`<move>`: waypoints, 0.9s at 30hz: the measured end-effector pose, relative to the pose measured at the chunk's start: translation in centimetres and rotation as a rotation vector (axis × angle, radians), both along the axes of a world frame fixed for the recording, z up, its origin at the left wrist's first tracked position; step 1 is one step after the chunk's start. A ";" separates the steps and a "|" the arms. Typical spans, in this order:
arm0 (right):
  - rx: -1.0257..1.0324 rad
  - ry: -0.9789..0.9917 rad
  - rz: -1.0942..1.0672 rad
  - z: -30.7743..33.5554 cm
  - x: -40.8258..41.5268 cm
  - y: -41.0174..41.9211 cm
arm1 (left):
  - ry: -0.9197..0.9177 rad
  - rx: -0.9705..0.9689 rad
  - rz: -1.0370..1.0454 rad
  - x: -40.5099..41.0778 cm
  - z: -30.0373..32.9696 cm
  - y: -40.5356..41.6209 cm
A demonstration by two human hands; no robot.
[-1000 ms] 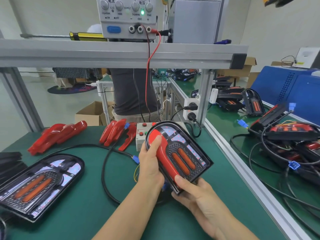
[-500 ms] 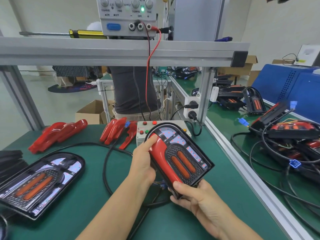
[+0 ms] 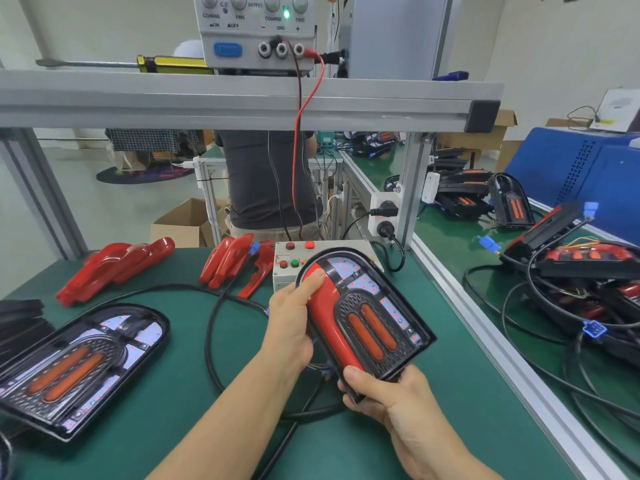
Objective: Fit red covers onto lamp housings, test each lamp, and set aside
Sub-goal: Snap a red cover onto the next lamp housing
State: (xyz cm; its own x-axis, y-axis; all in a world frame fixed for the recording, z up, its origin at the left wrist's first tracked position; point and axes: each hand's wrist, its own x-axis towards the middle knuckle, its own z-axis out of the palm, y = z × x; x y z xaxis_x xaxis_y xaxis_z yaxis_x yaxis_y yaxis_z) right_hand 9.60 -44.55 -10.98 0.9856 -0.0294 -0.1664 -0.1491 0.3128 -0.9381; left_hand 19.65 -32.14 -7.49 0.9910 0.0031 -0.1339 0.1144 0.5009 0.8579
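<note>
I hold a black lamp housing point(image 3: 391, 306) tilted above the green table, with two orange bars at its middle. A red cover point(image 3: 332, 317) lies along the housing's left side. My left hand point(image 3: 294, 327) grips the left edge, thumb pressing on the cover's top. My right hand point(image 3: 384, 393) grips the lower corner, thumb on the cover's lower end. A second housing point(image 3: 79, 362) without a cover lies at the left. Loose red covers point(image 3: 114, 268) and a second bunch of covers point(image 3: 235, 261) lie at the back of the table.
A test box with red and green buttons point(image 3: 294, 261) stands behind the held lamp. Black cables point(image 3: 214, 327) loop across the table. A power supply point(image 3: 256, 32) sits on the overhead rail. Finished lamps with wires point(image 3: 581, 271) pile up on the right bench. Another person stands beyond the table.
The held lamp has dropped slightly and come closer to me. My left thumb has shifted a little on the top of the red cover. Both hands keep their grip.
</note>
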 end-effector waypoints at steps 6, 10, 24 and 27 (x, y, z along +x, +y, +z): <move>-0.087 0.034 0.015 0.6 0.1 -1.1 | 0.005 0.009 -0.066 0.1 -0.4 -0.8; -0.325 0.025 -0.143 1.5 1.2 -3.8 | 0.001 -0.044 -0.105 0.9 -0.3 -0.6; 0.031 0.004 -0.082 -0.8 3.6 -8.2 | -0.067 1.321 0.218 10.0 3.1 11.0; 0.024 0.026 -0.070 -1.1 4.0 -8.2 | 0.188 1.784 0.313 12.2 3.1 17.5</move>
